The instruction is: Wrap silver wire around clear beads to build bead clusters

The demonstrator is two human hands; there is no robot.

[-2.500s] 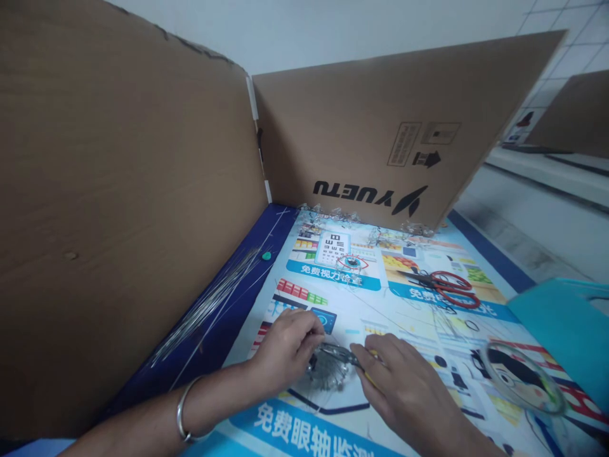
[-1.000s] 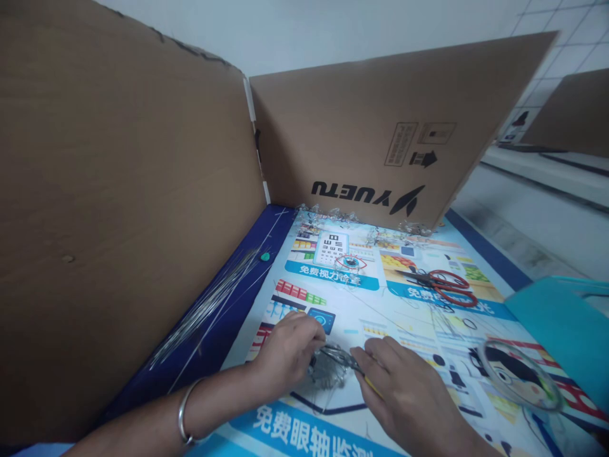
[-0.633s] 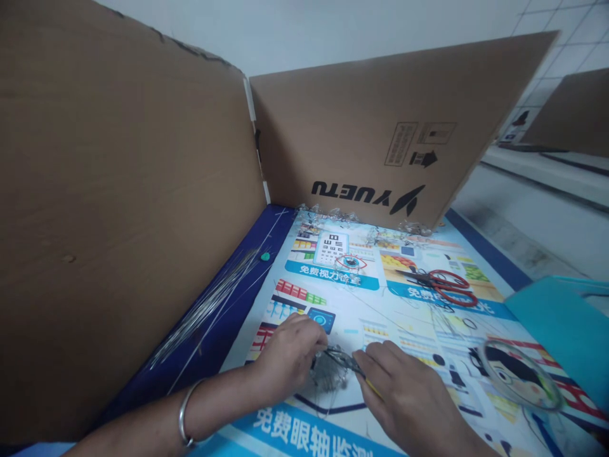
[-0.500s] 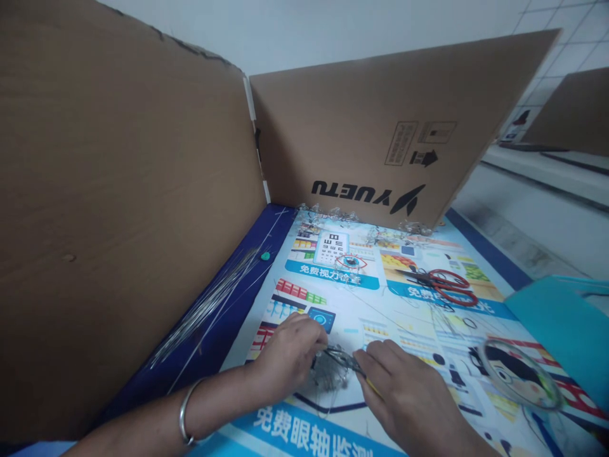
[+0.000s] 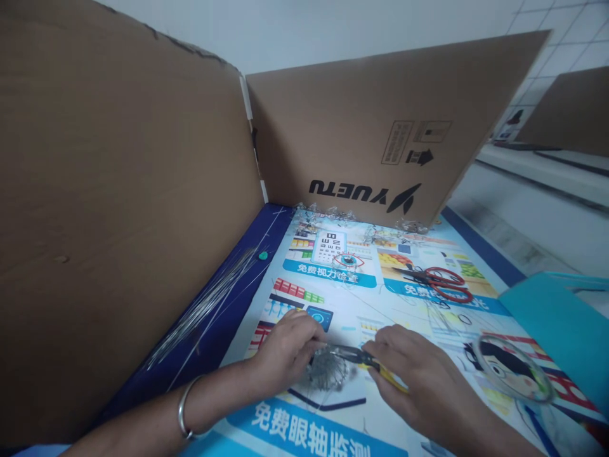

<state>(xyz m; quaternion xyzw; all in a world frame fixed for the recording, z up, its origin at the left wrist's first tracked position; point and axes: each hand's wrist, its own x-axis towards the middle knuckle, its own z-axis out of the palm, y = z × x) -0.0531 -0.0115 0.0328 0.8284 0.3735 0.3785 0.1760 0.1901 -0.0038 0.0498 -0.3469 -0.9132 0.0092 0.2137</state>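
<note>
My left hand (image 5: 291, 346), with a silver bangle on its wrist, pinches the edge of a small round piece of bent wire (image 5: 329, 371) at the front of the table. In my right hand (image 5: 413, 368) is a pair of pliers (image 5: 352, 354) with yellow handles. Its jaws point left and lie at the upper edge of the wire piece, close to my left fingertips. Whether the jaws grip a wire strand is too small to tell. My left fingers hide part of the wire piece.
Red-handled scissors (image 5: 440, 282) lie beyond my right hand. A bundle of straight wires (image 5: 209, 304) rests on the left, beside a cardboard wall (image 5: 118, 222). Several clear wire pieces (image 5: 328, 212) line the back panel (image 5: 380, 133). A tape roll (image 5: 514, 368) and turquoise folder (image 5: 566, 317) are at right.
The pliers have swung round to lie more level, showing more of their yellow handles. My right hand has shifted slightly right and up. My left hand keeps its hold on the wire piece.
</note>
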